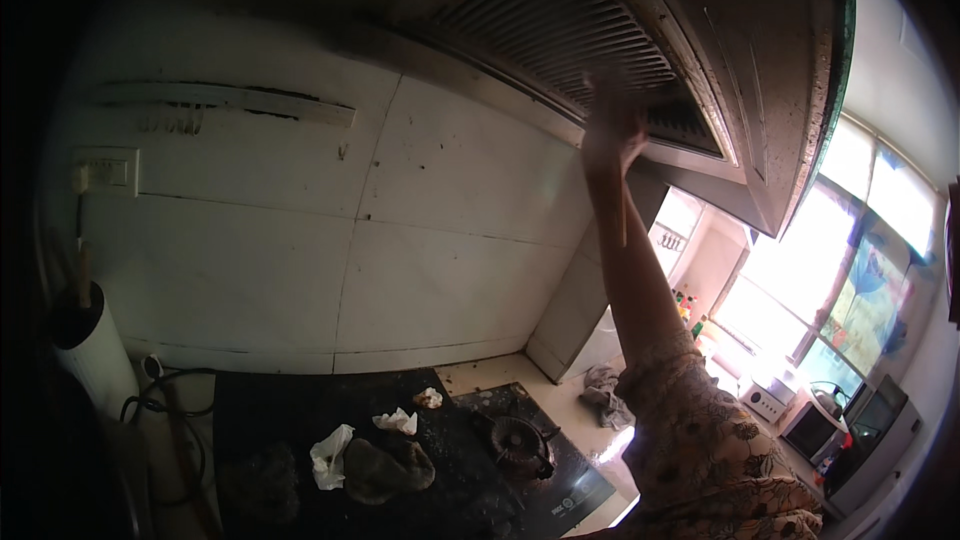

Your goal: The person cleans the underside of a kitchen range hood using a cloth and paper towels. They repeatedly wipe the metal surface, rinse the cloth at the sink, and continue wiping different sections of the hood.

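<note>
My right hand (pixel 612 140) is raised to the underside of the range hood (pixel 740 70), at the near edge of its slatted grease filter (pixel 560 25). The fingers are dark and blurred, and look closed. A thin, light-coloured stick (pixel 625 215) juts down from the fist along my forearm; its upper end is lost in the blur against the slats, so I cannot make out what tool it belongs to. Brown grime coats the hood's metal rim. My left hand is out of view.
Below lies a black gas hob (pixel 290 405) with a burner (pixel 517 443), a dark rag (pixel 388 470) and crumpled white tissues (pixel 331 456). A grey cloth (pixel 604 396) rests on the counter to the right. A white cylindrical container (pixel 100 370) stands left, beside a black cable (pixel 150 405).
</note>
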Available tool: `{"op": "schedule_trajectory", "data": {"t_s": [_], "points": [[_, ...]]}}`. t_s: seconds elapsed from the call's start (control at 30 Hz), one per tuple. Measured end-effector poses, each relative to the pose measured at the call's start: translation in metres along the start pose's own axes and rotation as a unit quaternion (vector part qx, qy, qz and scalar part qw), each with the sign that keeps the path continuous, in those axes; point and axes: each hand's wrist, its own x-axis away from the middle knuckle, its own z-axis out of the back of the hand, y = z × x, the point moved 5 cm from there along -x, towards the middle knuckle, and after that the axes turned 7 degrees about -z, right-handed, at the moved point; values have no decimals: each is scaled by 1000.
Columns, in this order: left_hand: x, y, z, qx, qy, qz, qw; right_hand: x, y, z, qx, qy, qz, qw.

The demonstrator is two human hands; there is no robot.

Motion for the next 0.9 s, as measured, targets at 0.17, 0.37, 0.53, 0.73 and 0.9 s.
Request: {"op": "schedule_trajectory", "data": {"t_s": [0.17,0.37,0.53,0.73,0.9], "points": [[-4,4,0,2,2,-17,1000,-34,13,19,111,55,63,990],[2,-5,-6,-10,19,-23,1000,-32,17,6,112,54,45,991],[7,-14,-14,-31,9,-5,999,-20,56,-33,-239,-21,-122,963],[6,-11,-9,-51,1,-5,999,34,16,-67,-7,-118,-92,989],[0,-5,-9,-42,1,-3,999,-2,-5,7,-44,45,48,997]]}}
